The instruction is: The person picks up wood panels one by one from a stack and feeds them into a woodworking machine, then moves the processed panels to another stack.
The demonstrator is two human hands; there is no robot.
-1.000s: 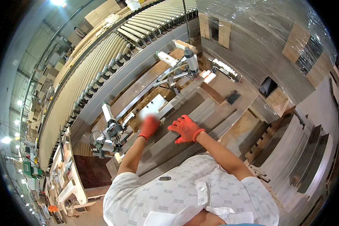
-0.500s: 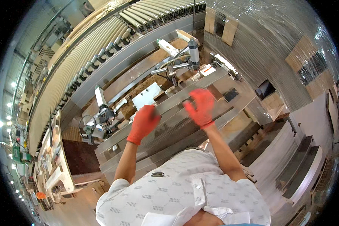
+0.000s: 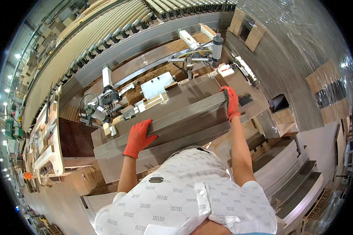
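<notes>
The stack of boards (image 3: pixel 188 115) lies across the counter (image 3: pixel 259 101), the left hand (image 3: pixel 138 139), fingers spread open, at its long edge and the right hand (image 3: pixel 232 103) curled against its right end, grip unclear, so uneven pushing might skew loose layers.

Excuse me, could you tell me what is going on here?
A person in red gloves is handling a stack of long grey-brown boards in front of them. Their left hand is on the stack's left part, thumb spread from the fingers, while their right hand is at its right end. Beyond it are a white panel and, farther off, a roller conveyor.
</notes>
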